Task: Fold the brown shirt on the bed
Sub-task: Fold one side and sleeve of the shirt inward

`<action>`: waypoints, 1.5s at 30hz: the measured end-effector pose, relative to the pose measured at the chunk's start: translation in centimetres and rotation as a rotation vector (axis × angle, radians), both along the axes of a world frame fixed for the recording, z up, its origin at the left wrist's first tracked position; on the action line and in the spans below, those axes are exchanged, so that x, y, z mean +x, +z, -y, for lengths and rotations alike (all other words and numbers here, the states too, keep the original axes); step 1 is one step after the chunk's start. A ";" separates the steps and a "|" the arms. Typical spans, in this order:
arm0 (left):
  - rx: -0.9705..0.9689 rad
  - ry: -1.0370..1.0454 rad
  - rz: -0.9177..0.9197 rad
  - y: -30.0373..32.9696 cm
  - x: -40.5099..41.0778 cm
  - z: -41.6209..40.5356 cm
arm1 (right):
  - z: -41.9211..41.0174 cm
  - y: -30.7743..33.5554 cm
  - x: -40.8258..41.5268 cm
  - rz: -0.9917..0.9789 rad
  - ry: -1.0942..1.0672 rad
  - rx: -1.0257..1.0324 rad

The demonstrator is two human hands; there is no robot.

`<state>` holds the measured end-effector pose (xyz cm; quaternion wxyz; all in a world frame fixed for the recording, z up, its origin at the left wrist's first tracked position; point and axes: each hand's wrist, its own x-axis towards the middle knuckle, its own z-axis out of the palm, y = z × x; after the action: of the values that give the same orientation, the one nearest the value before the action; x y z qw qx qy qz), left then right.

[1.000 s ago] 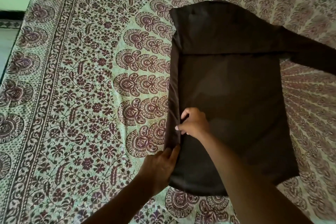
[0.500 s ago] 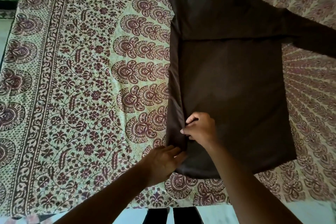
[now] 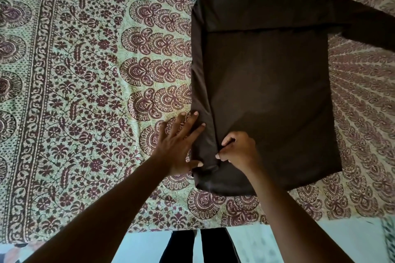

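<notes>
The brown shirt (image 3: 267,83) lies flat on the patterned bed cover (image 3: 85,92). Its left side is folded inward as a narrow strip, with that sleeve laid down along the left edge. The other sleeve stretches out to the upper right. My left hand (image 3: 177,145) rests flat with fingers spread on the strip's outer edge near the hem. My right hand (image 3: 237,149) pinches the inner edge of the folded strip just beside it.
The bed's near edge (image 3: 192,227) runs along the bottom, with pale floor and my dark trouser legs (image 3: 198,245) below it. Patterned cover stretches wide to the left of the shirt.
My left hand has opened flat and slid up onto the folded strip. My right hand has stayed pinching near the hem. The view has tilted down, showing the bed edge.
</notes>
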<state>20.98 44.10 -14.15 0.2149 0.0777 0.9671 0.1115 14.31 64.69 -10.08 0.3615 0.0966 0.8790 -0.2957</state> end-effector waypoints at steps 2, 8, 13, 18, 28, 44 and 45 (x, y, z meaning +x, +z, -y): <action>0.000 0.010 0.019 0.1 0.3 -0.3 | 0.0 0.0 -0.1 0.010 -0.024 -0.011; 0.235 0.070 -0.188 1.4 2.9 -1.1 | 0.5 -0.2 1.9 -0.012 -0.003 -0.041; 0.336 0.150 -0.162 2.3 6.2 -2.8 | 1.3 1.1 2.8 0.059 -0.252 -0.385; 0.678 0.690 -0.173 3.2 7.2 -4.1 | 3.1 1.8 2.9 -0.054 -0.163 -0.534; 0.969 1.582 -0.101 2.2 9.1 0.2 | 4.6 -2.1 6.3 -0.231 0.261 -0.303; 0.558 1.234 -0.021 3.0 8.1 0.4 | -1.8 -1.5 15.4 -0.424 0.530 0.248; 0.548 1.236 -0.022 2.9 8.2 0.4 | -2.5 -1.2 16.0 -0.399 0.516 0.236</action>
<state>29.15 43.73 -11.23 0.0740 -0.4371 0.7728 0.4542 30.27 67.20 -11.25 0.2319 -0.1473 0.9559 -0.1041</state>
